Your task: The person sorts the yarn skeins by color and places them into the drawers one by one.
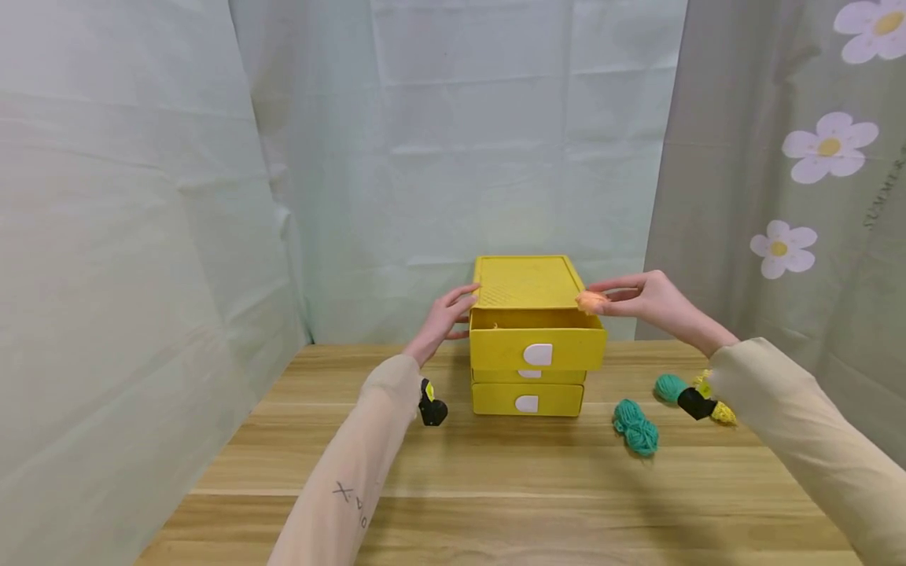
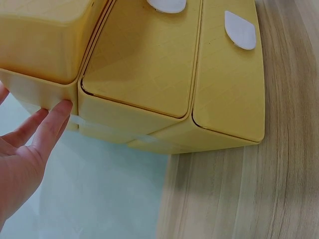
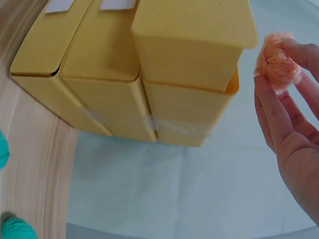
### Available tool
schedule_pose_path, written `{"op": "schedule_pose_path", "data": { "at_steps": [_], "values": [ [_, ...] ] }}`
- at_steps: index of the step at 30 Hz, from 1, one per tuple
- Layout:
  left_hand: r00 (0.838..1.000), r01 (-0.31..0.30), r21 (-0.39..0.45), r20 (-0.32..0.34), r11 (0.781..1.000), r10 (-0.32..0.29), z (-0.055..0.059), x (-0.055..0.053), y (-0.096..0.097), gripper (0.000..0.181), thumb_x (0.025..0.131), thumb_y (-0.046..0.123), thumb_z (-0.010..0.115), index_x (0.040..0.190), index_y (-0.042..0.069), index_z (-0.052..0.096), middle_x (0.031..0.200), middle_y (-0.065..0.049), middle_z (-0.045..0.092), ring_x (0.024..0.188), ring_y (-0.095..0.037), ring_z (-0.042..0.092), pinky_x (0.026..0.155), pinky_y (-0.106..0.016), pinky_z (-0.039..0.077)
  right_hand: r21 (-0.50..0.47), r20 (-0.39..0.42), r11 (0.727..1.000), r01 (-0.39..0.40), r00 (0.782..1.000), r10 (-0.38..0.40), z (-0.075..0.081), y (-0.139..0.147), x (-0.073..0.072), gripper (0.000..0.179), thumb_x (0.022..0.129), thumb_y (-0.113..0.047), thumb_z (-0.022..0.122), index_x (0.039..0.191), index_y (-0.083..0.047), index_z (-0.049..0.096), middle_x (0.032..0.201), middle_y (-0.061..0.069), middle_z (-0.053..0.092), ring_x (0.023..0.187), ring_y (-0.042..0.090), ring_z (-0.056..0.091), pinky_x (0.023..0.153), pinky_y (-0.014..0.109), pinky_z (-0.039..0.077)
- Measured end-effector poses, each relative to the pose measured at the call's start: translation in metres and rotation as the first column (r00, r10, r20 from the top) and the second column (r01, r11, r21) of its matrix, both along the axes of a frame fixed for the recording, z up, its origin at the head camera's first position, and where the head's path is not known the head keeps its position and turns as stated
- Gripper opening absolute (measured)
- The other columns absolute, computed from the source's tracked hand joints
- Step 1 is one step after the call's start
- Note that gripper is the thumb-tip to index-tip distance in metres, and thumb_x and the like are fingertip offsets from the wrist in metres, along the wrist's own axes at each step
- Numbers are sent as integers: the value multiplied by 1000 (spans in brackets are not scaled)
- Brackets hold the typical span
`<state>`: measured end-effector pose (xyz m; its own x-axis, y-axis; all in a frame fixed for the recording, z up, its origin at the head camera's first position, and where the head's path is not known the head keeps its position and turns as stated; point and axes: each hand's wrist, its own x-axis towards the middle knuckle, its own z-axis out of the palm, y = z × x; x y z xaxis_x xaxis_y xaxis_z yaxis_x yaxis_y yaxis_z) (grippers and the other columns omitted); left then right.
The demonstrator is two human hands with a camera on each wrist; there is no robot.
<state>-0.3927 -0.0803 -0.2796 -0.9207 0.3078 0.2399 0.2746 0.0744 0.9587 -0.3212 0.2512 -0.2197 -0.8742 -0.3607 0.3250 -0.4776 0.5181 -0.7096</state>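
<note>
A yellow three-drawer cabinet (image 1: 529,283) stands on the table, its top drawer (image 1: 499,350) pulled out and the lower two closed. My left hand (image 1: 444,318) rests against the cabinet's upper left side, and its fingertips (image 2: 64,107) touch the wall there. Between thumb and fingers, my right hand (image 1: 647,303) pinches a small bundle of peach-orange yarn (image 3: 277,62). It holds this bundle at the right end of the open drawer, just above the rim. A bit of light-coloured yarn (image 1: 495,325) shows inside the drawer; most of its floor is hidden by the front.
Right of the cabinet on the wooden table (image 1: 495,503) lies a green yarn skein (image 1: 635,428). Farther right are another green skein (image 1: 668,387) and yellow yarn (image 1: 723,414), partly covered by the right wrist's camera. Pale curtains (image 1: 460,157) hang behind.
</note>
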Motion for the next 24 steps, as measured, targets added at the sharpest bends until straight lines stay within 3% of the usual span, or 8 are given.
{"op": "schedule_pose_path", "data": {
  "at_steps": [6,12,24],
  "values": [
    [998,25,-22,59,999,-24,15,15,0,46,95,26,48,138,13,40,137,-13,35,104,-35,48,80,-46,44,6,-2,1000,-19,1000,19,1,-11,-4,48,80,-33,69,119,-6,61,112,13,59,101,23,56,86,48,39],
    [999,5,-1,39,1000,-5,1,-2,0,45,92,34,52,135,21,46,135,-9,37,102,-34,49,78,-45,46,11,20,1000,-26,999,25,4,-21,-7,47,79,-34,70,117,-8,62,111,13,60,102,25,55,88,49,36],
    [1000,-14,8,9,1000,14,-4,-4,1,42,91,35,54,132,24,50,130,-5,42,102,-36,49,76,-45,47,20,22,998,-66,998,65,5,-29,-12,49,79,-30,70,120,-5,60,110,13,60,105,25,52,88,46,38]
  ]
}}
